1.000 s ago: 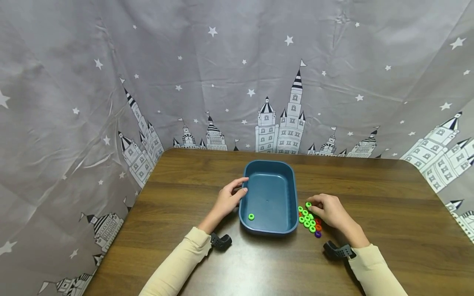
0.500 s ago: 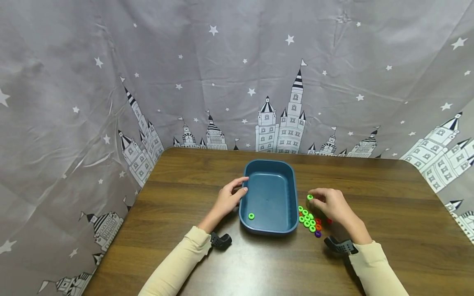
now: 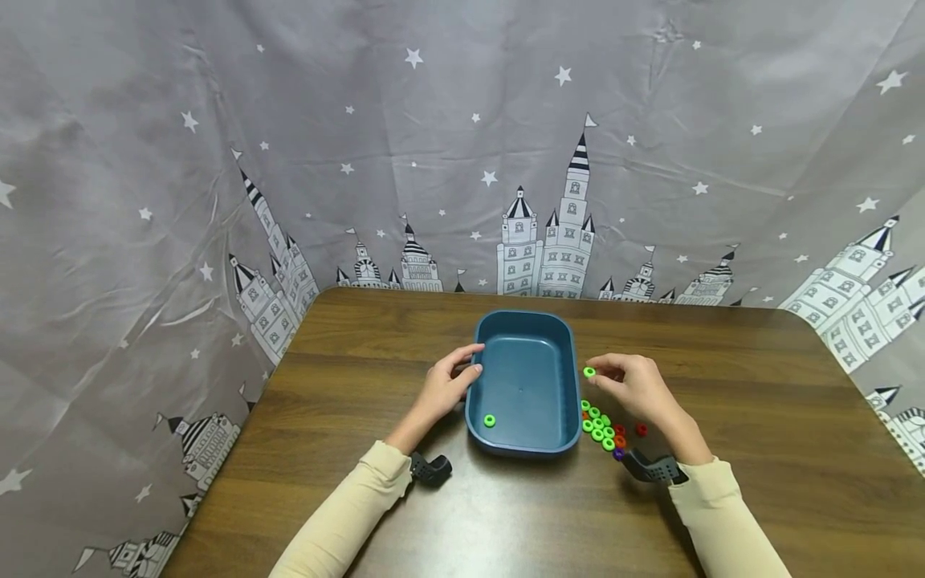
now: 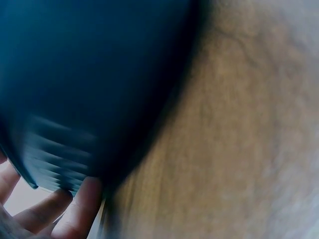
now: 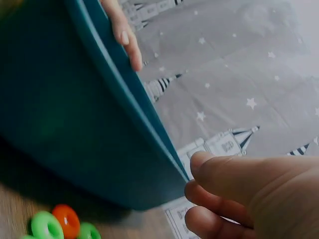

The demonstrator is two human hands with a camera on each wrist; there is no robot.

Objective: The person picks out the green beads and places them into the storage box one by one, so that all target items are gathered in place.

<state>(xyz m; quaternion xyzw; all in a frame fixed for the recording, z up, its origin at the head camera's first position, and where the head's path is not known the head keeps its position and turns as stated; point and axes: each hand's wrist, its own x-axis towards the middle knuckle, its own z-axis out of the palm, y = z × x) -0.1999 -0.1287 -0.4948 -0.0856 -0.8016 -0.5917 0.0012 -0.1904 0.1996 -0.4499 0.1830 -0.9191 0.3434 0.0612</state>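
A dark blue plastic bin (image 3: 522, 373) stands on the wooden table, one green ring (image 3: 490, 421) lying on its floor at the near left. My left hand (image 3: 442, 387) grips the bin's left rim. In the left wrist view its fingers (image 4: 82, 209) touch the ridged outer wall. Off the bin's right side, my right hand (image 3: 639, 389) pinches a small green ring (image 3: 589, 372) between thumb and fingertips, above the table. Below that hand lies a cluster of green rings (image 3: 597, 434), with red and orange rings (image 3: 620, 441) and a purple ring (image 3: 617, 454). The right wrist view hides the pinched ring.
A single red ring (image 3: 641, 429) lies apart, right of the cluster. Black camera bands (image 3: 431, 470) sit on both wrists, the right one (image 3: 652, 468) close to the purple ring. A grey curtain (image 3: 405, 160) with castles and stars hangs behind the table.
My right hand has raised the green ring from beside the cluster and carried it away from me, then left toward the bin's right rim. The left hand and bin have stayed in place.
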